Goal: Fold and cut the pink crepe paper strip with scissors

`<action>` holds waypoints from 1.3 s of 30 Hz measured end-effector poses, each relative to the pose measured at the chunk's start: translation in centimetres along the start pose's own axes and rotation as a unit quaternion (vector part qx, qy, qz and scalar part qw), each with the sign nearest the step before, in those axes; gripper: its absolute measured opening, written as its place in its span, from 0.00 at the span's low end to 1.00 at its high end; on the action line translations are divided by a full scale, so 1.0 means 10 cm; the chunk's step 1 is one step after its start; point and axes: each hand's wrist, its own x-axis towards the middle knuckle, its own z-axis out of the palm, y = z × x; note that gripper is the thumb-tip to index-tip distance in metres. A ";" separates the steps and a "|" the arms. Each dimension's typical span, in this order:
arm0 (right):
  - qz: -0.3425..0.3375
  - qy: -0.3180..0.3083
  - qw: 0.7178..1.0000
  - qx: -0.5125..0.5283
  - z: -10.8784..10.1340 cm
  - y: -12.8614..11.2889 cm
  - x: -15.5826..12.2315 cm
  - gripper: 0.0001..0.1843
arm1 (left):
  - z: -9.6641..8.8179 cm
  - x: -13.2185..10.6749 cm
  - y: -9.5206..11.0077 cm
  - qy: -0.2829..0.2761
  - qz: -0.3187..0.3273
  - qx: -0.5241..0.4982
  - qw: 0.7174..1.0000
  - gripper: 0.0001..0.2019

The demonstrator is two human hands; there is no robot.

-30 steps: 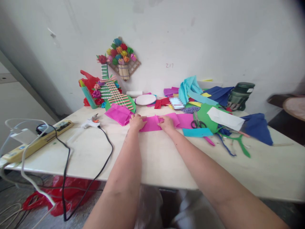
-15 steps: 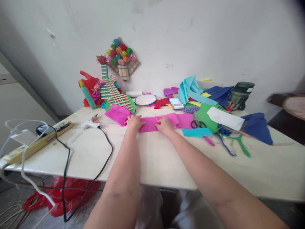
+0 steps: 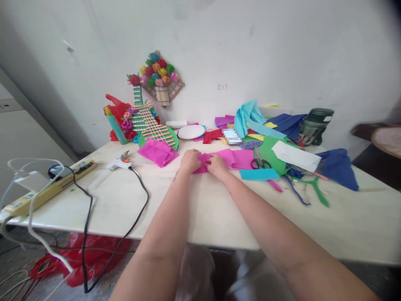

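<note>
A strip of pink crepe paper (image 3: pixel 243 159) lies across the table, its left end between my two hands. My left hand (image 3: pixel 190 161) has its fingers closed on that end. Close beside it, my right hand (image 3: pixel 216 166) has bent fingers gripping the strip, thumb and fingertips on the paper. Exactly how the paper is folded under the fingers is hidden. A separate folded piece of pink crepe paper (image 3: pixel 157 152) rests left of my left hand. Black-handled scissors (image 3: pixel 260 163) lie at the strip's right end, near a light blue paper piece (image 3: pixel 259 174).
On the left are a white glue gun (image 3: pixel 120 162) with a black cord and a yellow power strip (image 3: pixel 46 190). A green paper guitar (image 3: pixel 163 136) stands behind. Coloured paper scraps (image 3: pixel 269 152) and a dark green bottle (image 3: pixel 315 126) occupy the right.
My left hand has moved right, toward my right hand, bringing the strip's left end with it. Less of the strip shows on the left. The right hand has stayed nearly in place.
</note>
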 end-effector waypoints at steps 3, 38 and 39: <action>-0.001 -0.006 1.000 0.005 0.01 0.02 0.02 0.14 | 0.17 0.04 0.09 -0.035 0.052 -0.026 0.998 0.19; 0.040 0.100 0.975 0.194 -0.05 0.17 0.07 0.25 | 0.27 0.00 0.16 -0.081 0.010 -0.069 0.994 0.32; 0.034 0.091 0.980 0.173 -0.06 0.16 0.06 0.26 | 0.27 -0.01 0.16 -0.082 0.011 -0.073 0.994 0.33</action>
